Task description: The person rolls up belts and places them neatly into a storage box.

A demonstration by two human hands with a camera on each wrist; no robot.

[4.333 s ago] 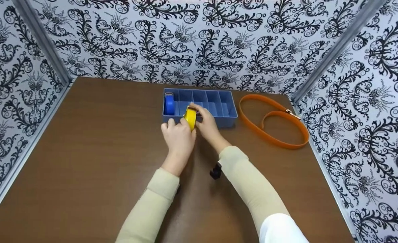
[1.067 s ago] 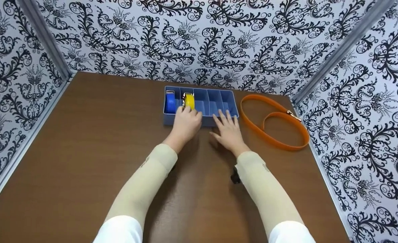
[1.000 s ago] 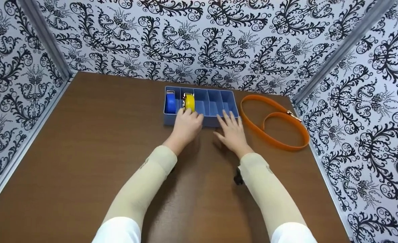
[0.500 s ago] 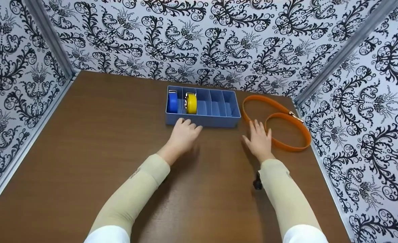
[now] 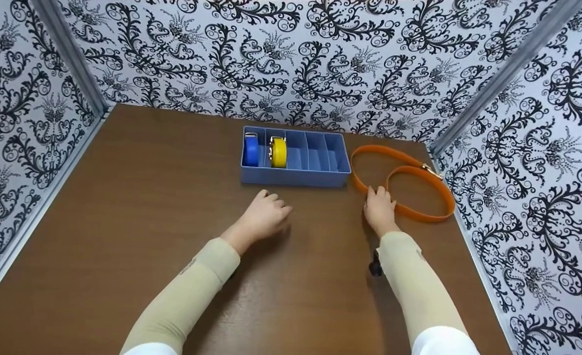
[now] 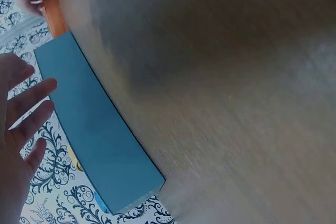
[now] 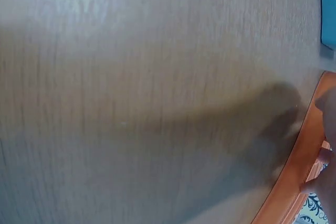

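In the head view an orange belt (image 5: 425, 217) with a metal buckle (image 5: 431, 170) stands on edge in a loose loop to the right of a blue divided box (image 5: 296, 178). My right hand (image 5: 380, 211) grips its near left stretch; the right wrist view has the thumb and fingers on either side of the orange belt (image 7: 294, 174). My left hand (image 5: 264, 215) hovers over the table before the box, holding nothing, its fingers loosely bent and apart in the left wrist view. A coiled yellow belt (image 5: 279, 153) and a coiled blue belt (image 5: 251, 151) sit in separate left-hand compartments.
The brown table (image 5: 123, 207) is bounded by patterned walls (image 5: 182, 54) at the back and both sides. The box stands near the back wall, and the orange belt's buckle end lies close to the right wall.
The yellow belt, earlier in my hands, now sits in the box. My left hand has drawn back from the box. My right hand has moved right and taken hold of the orange belt, whose loop shifted slightly.
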